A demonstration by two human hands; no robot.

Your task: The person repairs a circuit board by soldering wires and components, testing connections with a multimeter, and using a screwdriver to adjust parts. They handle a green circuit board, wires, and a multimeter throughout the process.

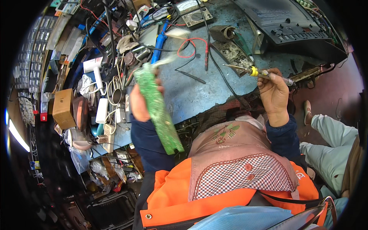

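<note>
My left hand [139, 104] is closed around a long green circuit board [158, 111], which stands tilted at the bench's near left edge and is blurred by motion. White wires [166, 61] trail from its upper end. In my right hand [274, 94] is a soldering iron [264, 73] with a yellow collar, pinched between thumb and fingers. Its thin tip points left, over the near end of an open metal tin [232, 55] with crusty grey contents. I cannot tell whether the tip touches the tin.
Red and black test probes [206, 63] lie mid-bench, leading toward an analog multimeter [195, 15]. A blue-handled tool [159, 44] lies beyond the board. A black panelled device [287, 25] fills the far right. Clutter, cables and a cardboard box [64, 109] crowd the left. Another person's legs [331, 132] show at right.
</note>
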